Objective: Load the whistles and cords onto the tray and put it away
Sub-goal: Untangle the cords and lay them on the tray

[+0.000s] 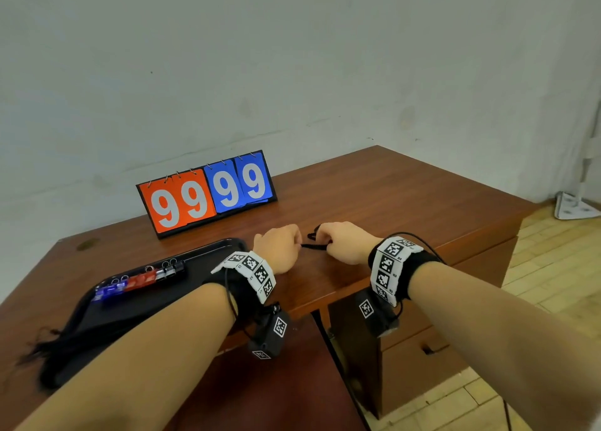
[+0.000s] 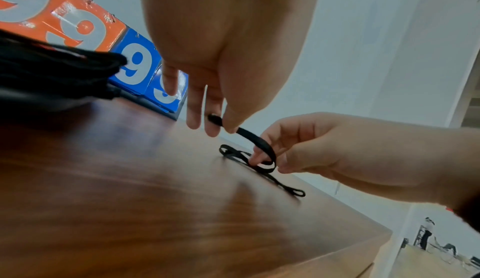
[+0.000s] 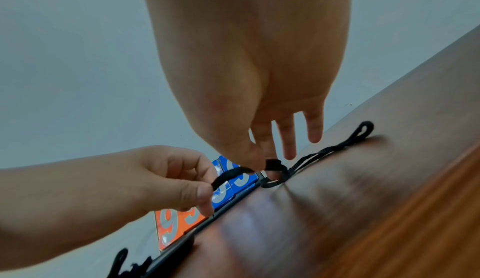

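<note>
We take the scoreboard [image 1: 208, 193] as our landmark: it stands at the back of the tabletop [image 1: 390, 196], showing 99 on orange and 99 on blue. In front of it and slightly to its right, our left hand [image 1: 279, 248] and right hand [image 1: 344, 242] meet over a black cord [image 1: 313, 245]. From the head view we see only a short dark stretch between the knuckles. The left wrist view shows more: the cord [image 2: 255, 155] curls into a loop, its far tail lying flat on the wood, with the right-hand fingers [image 2: 262, 155] pinched on the loop. The right wrist view shows the left thumb and forefinger clamped on the cord [image 3: 228, 177], and the small end loop beyond. So both sets of fingers are closed on the cord

In front of the scoreboard and to its left lies the black tray [image 1: 211, 251], holding a row of whistles [image 1: 140, 282], blue, red and black. More cords [image 1: 48, 349] trail over its near end. Our left forearm covers part of the tray
</note>
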Motion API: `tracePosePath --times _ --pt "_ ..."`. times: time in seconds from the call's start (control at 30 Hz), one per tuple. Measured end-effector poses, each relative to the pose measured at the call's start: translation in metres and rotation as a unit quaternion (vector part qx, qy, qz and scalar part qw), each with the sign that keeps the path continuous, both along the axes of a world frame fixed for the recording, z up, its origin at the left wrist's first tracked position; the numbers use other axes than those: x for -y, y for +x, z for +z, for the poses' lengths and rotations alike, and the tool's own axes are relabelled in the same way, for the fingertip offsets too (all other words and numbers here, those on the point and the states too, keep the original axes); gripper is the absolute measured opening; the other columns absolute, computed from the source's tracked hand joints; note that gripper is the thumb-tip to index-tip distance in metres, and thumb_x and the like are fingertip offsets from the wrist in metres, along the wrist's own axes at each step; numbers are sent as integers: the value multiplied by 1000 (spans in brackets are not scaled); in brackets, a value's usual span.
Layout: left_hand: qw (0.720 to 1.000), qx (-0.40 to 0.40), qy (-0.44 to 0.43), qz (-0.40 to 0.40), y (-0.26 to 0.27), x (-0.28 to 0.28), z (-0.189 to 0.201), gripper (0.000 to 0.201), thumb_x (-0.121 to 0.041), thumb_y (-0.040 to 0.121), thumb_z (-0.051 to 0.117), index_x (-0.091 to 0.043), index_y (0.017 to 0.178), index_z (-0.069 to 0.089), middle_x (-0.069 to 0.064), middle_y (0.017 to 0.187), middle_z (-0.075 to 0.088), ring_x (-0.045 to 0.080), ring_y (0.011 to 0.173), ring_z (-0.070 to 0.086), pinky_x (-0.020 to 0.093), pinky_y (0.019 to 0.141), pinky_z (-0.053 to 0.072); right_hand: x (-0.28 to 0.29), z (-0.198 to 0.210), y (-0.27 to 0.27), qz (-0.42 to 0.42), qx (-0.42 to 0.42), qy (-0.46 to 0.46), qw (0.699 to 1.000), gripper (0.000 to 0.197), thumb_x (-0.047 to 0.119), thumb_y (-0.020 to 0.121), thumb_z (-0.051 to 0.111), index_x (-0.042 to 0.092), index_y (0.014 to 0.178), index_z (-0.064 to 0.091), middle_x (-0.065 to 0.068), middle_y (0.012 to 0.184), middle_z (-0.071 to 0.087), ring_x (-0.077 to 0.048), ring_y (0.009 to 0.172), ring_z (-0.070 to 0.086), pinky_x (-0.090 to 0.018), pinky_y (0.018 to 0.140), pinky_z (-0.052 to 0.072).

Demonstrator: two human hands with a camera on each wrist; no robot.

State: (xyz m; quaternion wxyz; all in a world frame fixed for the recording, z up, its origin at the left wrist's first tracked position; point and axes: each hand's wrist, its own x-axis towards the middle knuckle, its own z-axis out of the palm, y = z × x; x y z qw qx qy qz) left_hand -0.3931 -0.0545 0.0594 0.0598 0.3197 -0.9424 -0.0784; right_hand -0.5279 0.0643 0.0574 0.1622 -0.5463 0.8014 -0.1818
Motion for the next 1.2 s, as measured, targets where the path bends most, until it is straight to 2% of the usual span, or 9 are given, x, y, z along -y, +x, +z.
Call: tracePosePath --times 0.2,0.37,0.47,0.6,0.73,0.8,0.93,1.07,1.2 --pt "990 -131 43 -34 7 -12 28 9 -25 94 58 -28 86 62 -6 89 65 18 86 62 37 80 51 -4 24 15 23 168 -141 975 41 16 98 48 16 138 53 0 135 59 -15 123 55 -30 102 43" --pt "963 -236 128 -30 20 -18 51 9 -17 90 64 -20 86 72 -6 87 68 8 81 62 18 69 44 -3 40 32 58 195 -189 961 36 23 101 50 16 135 56 0 125 66 -13 112 63 -35 103 47" --pt "930 -312 194 -8 34 -18 60 9 -10 90 65 -14 90 74 0 87 72 14 82 67 26 78 55 -2 46 42 48 197 -211 956 36 23 97 57 15 132 58 0 120 67 -14 101 67 -35 94 54" --pt "893 -378 245 23 54 -17 72 5 -7 90 66 -10 93 70 14 91 74 17 75 68 29 74 58 -1 59 62 35 190 -255 948 28 15 95 61 9 123 62 -1 105 70 -8 78 67 -18 72 54" --pt "860 -427 276 48 78 -12 85 5 -8 92 63 -11 93 66 10 90 75 14 71 66 24 62 50 1 76 75 5 169 -266 949 20 14 96 57 8 112 68 -12 81 71 -16 68 66 -30 74 53" --pt "846 -452 277 59 93 -7 92 5 -10 93 62 -13 93 65 8 90 73 14 70 65 24 62 50 3 86 83 -6 182 -274 944 20 13 97 55 7 110 68 -6 69 65 -16 64 64 -30 73 52" --pt "822 -498 261 90 125 7 101 7 -9 94 60 -10 98 65 7 92 68 11 64 64 18 55 48 5 101 99 -21 202 -286 937 20 13 98 54 8 111 68 -2 72 62 -12 56 58 -18 65 51" --pt "809 -526 235 114 168 22 109 8 -8 94 59 -9 96 66 8 90 68 13 65 64 20 55 50 12 111 117 -17 226 -280 933 19 13 97 56 5 109 69 -2 73 63 -15 55 54 -33 70 53" --pt "787 -559 213 152 215 37 115 10 -9 95 59 -16 87 63 6 89 68 14 65 64 22 54 50 21 116 142 -4 253 -270 929 12 13 95 59 10 102 69 -1 73 65 -17 52 52 -33 65 50"
